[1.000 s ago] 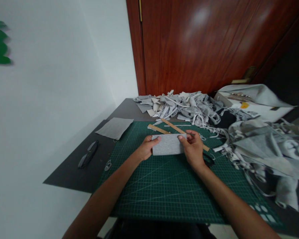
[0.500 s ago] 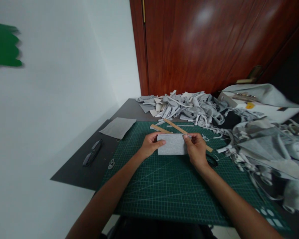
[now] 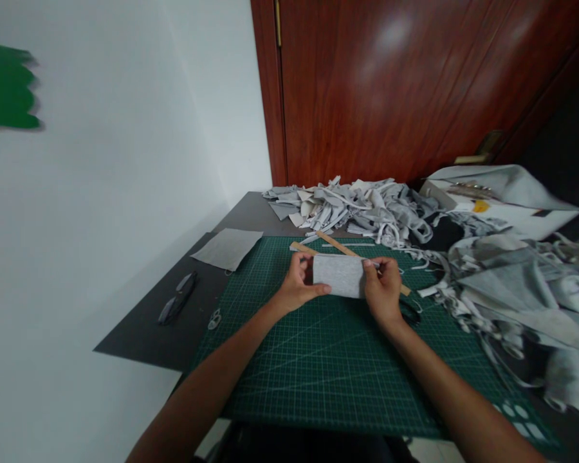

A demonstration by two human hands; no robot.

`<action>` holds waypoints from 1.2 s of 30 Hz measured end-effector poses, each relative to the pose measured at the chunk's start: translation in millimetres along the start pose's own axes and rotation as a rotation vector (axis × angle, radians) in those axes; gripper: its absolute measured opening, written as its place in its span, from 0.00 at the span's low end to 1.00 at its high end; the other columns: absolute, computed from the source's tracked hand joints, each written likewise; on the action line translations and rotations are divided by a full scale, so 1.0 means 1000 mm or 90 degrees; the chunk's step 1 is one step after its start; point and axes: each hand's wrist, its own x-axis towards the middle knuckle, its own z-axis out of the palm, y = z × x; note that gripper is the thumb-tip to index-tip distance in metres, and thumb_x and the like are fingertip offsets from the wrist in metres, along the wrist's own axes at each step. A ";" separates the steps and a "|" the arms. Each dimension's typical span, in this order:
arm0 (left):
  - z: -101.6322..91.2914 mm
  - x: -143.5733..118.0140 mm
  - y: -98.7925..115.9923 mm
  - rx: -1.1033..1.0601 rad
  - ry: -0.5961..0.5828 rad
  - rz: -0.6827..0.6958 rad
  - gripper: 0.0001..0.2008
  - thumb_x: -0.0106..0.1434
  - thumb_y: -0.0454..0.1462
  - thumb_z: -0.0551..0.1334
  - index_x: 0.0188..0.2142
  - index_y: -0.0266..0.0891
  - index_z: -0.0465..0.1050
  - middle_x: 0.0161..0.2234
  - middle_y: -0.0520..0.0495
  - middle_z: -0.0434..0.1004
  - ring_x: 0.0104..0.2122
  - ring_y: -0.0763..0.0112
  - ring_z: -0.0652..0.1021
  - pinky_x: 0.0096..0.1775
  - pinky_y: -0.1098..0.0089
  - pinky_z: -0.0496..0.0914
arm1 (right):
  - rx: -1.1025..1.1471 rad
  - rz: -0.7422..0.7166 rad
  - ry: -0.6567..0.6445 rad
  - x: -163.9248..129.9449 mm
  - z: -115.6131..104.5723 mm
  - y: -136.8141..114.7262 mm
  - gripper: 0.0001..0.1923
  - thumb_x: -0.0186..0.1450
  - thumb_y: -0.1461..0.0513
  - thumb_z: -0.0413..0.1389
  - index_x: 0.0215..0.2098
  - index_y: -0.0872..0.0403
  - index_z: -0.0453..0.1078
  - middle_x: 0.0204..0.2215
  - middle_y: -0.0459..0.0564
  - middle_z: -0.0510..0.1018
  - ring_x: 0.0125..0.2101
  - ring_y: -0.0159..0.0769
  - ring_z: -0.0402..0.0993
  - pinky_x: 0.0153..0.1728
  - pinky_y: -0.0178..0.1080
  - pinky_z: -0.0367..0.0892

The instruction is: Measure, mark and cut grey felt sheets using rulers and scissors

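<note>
From the head camera, both hands hold a small grey fabric rectangle (image 3: pixel 339 276) lifted just above the green cutting mat (image 3: pixel 328 360). The left hand (image 3: pixel 299 286) pinches its left edge, thumb in front and fingers curled behind, so those fingertips are hidden by the cloth. The right hand (image 3: pixel 383 289) grips the right edge in the same way; a thin pale object pokes out from its fingers towards the left, too small to identify.

Behind the fabric lie two wooden rulers (image 3: pixel 338 244), partly covered by the cloth and the hands; their markings cannot be read. A dark, looped object (image 3: pixel 409 313) lies on the mat just right of the right wrist, half hidden, perhaps scissor handles. The mat's printed grid is clear, but its numbers are too small to read, and its near right corner is cut off.

A heap of grey fabric offcuts (image 3: pixel 352 209) sits at the far edge, larger grey cloth (image 3: pixel 521 283) spills off to the right, and a white box (image 3: pixel 502 199) with a yellow sticker carries no legible text. A flat grey fabric sheet (image 3: pixel 228 247) and a dark tool (image 3: pixel 176 297) lie on the left.
</note>
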 end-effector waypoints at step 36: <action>-0.005 -0.008 0.017 0.358 -0.220 -0.057 0.16 0.58 0.49 0.71 0.31 0.37 0.76 0.26 0.55 0.70 0.28 0.72 0.70 0.29 0.73 0.58 | -0.048 -0.205 -0.417 -0.018 -0.009 -0.008 0.12 0.70 0.55 0.59 0.50 0.46 0.73 0.44 0.51 0.85 0.39 0.48 0.83 0.41 0.47 0.75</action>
